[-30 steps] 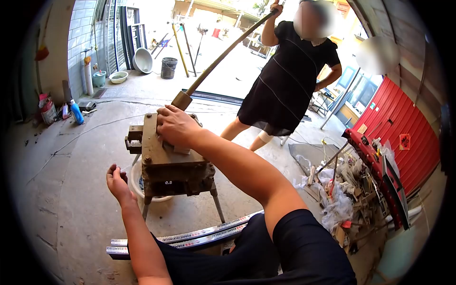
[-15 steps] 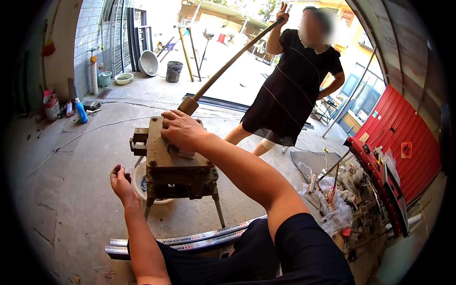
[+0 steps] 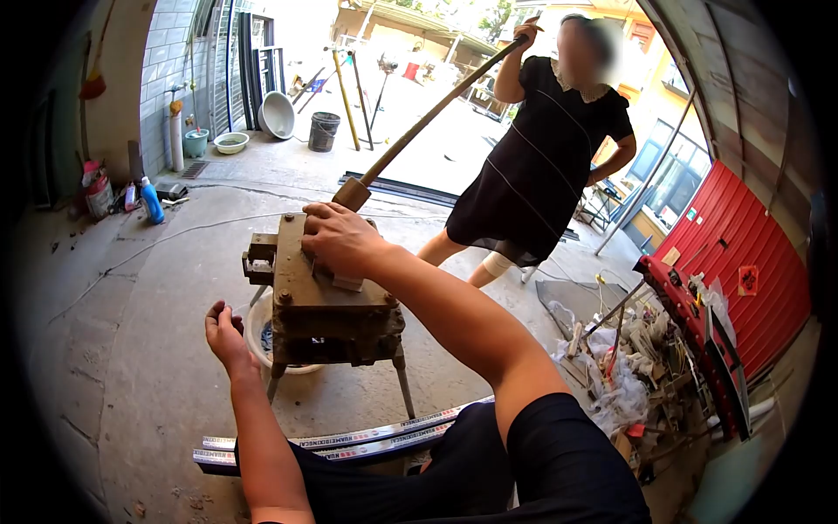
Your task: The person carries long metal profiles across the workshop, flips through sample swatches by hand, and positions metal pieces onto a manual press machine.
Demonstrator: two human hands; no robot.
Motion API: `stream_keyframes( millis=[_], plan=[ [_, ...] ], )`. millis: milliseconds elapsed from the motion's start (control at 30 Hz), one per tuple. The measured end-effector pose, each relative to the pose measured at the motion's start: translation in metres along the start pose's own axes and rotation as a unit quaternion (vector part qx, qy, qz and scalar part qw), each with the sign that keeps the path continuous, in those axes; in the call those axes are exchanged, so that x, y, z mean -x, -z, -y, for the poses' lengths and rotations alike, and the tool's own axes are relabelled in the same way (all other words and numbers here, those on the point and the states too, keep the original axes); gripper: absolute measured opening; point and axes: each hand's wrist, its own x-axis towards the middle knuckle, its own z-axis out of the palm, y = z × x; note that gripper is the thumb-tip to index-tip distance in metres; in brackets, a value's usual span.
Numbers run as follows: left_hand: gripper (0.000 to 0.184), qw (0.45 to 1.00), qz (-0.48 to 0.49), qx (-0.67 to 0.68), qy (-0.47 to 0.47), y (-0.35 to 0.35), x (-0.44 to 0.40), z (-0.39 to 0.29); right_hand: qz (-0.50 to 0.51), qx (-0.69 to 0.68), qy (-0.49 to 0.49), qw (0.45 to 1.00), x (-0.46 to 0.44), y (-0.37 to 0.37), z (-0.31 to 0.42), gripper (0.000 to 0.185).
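Note:
A worn, brown metal press (image 3: 327, 293) with a flat, bolted top stands on thin legs in front of me. My right hand (image 3: 336, 236) is on its top, fingers bent downward and fingertips hidden. Under that palm, a small pale block-like piece (image 3: 347, 283) shows; its kind is unclear. Left of the press, my left hand (image 3: 227, 336) hangs in the air, loosely curled with fingers apart and nothing visible in it. A long lever bar (image 3: 436, 105) slants up from a thick socket (image 3: 350, 194) behind the press, its upper end in another person's hand (image 3: 526, 33).
The other person (image 3: 546, 162) stands behind the press to the right. Below it sits a pale basin (image 3: 259, 336). Long labelled profiles (image 3: 349, 447) lie across the floor by my legs. A scrap heap (image 3: 637, 367) is at right; a blue bottle (image 3: 151, 203) stands at left.
The whole view has shifted slightly. Both my hands, the lever and the other person keep nearly the same positions relative to the press.

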Motion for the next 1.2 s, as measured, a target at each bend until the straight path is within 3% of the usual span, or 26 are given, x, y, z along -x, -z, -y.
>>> stream_keyframes(
  millis=[100,200,600,1200],
  plan=[
    [0.016,1.000,0.000,0.015,-0.002,-0.001,0.002,0.000,0.000,-0.006,-0.013,1.000,0.002,0.006,0.002,0.020],
    [0.016,1.000,0.001,0.005,0.000,-0.001,0.001,0.000,-0.056,-0.006,0.001,0.998,0.001,-0.007,-0.001,0.020],
    [0.016,1.000,-0.002,0.015,0.002,-0.001,0.004,-0.004,-0.011,-0.025,-0.010,1.000,0.003,0.007,0.002,0.019],
    [0.016,1.000,0.007,0.018,0.003,0.001,0.000,0.000,-0.049,0.006,0.007,0.999,0.001,-0.008,-0.002,0.021]
  ],
)
